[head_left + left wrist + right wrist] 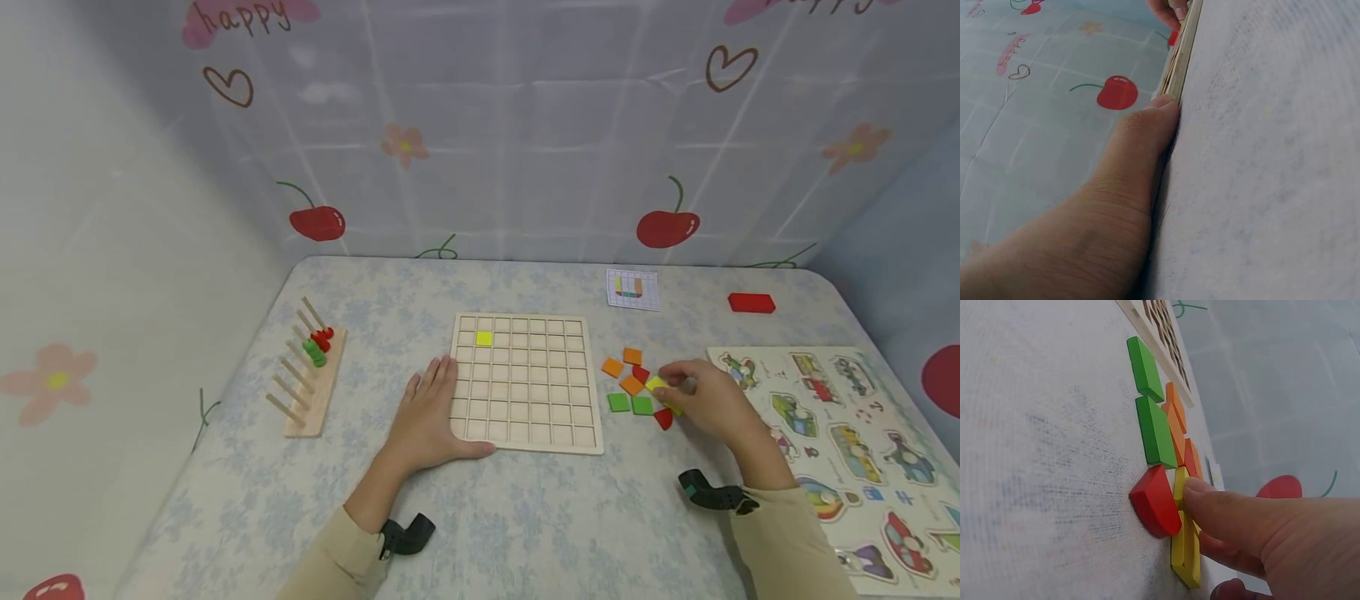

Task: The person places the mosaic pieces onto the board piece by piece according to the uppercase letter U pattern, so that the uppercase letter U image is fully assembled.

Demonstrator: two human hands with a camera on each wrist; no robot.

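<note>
A wooden grid board (pixel 521 444) lies on the table with one yellow tile (pixel 484 338) in a cell of its upper left. My left hand (pixel 426 417) rests against the board's left edge, fingers straight, thumb along the near edge; the left wrist view shows that thumb (pixel 1141 134) touching the board's side. To the right of the board, my right hand (pixel 705 400) pinches a yellow tile (pixel 1180 487) between thumb and fingers, low over the table. Another yellow tile (pixel 1186 553) lies under the fingers. Around them lie green tiles (pixel 642 406), orange tiles (pixel 612 367) and red rounded pieces (pixel 663 418).
A pegged wooden stand (pixel 330 392) with red and green pieces is at the left. Behind the loose tiles lies a pattern card (pixel 632 289), with a red block (pixel 752 302) to its right. A picture puzzle board (pixel 817 417) lies beside and beneath the right forearm.
</note>
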